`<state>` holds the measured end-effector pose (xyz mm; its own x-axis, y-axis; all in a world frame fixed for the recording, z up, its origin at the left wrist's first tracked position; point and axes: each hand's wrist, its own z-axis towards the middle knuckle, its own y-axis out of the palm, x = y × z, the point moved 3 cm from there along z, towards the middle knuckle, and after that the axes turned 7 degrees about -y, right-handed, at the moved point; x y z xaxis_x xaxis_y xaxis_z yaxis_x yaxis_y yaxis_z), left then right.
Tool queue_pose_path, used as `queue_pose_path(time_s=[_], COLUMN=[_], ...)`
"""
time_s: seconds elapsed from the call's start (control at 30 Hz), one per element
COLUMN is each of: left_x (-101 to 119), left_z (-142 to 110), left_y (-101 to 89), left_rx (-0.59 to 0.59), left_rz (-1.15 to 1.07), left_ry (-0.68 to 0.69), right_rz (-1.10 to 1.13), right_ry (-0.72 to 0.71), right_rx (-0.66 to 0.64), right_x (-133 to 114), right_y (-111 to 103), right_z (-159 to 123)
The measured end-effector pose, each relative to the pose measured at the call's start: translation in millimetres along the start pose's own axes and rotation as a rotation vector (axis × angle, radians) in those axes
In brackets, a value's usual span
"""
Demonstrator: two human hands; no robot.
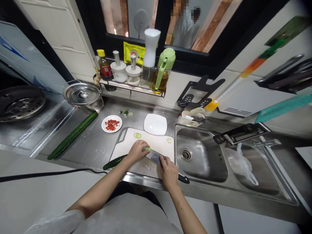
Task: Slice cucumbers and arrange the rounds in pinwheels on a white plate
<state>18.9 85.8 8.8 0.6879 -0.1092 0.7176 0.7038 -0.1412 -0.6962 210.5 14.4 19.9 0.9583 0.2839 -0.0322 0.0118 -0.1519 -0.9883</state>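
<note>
My right hand (169, 172) is wrapped round the black handle of a kitchen knife (154, 157); its wide blade points left over the white cutting board (124, 143). The fingers of my left hand (138, 151) are closed on a small pale-green cucumber piece (147, 149), right at the blade's tip end. Under my left forearm a dark green length of cucumber (114, 162) lies partly hidden at the board's lower left. Two round cucumber slices (137, 135) overlap on the upper board, and a single slice (169, 140) lies near its right edge.
Behind the board sits a white square plate (155, 124), with a plate of chopped red pieces (111, 123) to its left. A whole cucumber (73, 135) and a lidded steel pot (84, 96) are farther left. The sink (201, 154) lies right; a condiment rack (134, 85) hangs above.
</note>
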Motion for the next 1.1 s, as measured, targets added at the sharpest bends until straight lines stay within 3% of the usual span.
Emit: queue_pose_path(time_s=[0.07,0.23,0.3,0.53,0.8,0.93,1.1], left_x=[-2.0,-34.3,-46.0,-60.4,-65.0,-66.3,-65.8], left_z=[2.6,18.4,25.9,44.3,55.4,54.9,45.8], left_y=[1.2,-3.8,-6.8,-9.3,-2.7,-1.6,-8.0], left_rx=[0.018,0.187,0.237,0.234,0.217,0.284,0.337], left_rz=[-0.025,-0.059,-0.036,0.021,0.121,0.195,0.166], left_ry=[-0.073,-0.508,-0.557,-0.537,-0.358,-0.302,-0.336], right_rz=[0.01,0.034,0.04,0.112,0.212,0.351,0.554], right_ry=[0.023,0.152,0.192,0.289,0.302,0.317,0.313], right_rx=[-0.025,-0.055,-0.046,-0.025,-0.015,0.052,0.133], right_x=[1.7,13.8,18.6,27.0,31.3,33.4,32.1], right_y=[1.6,3.2,3.1,1.4,5.7,8.7,14.9], right_z=[-1.7,-7.3,-10.4,-17.1,-15.8,-14.3,-9.9])
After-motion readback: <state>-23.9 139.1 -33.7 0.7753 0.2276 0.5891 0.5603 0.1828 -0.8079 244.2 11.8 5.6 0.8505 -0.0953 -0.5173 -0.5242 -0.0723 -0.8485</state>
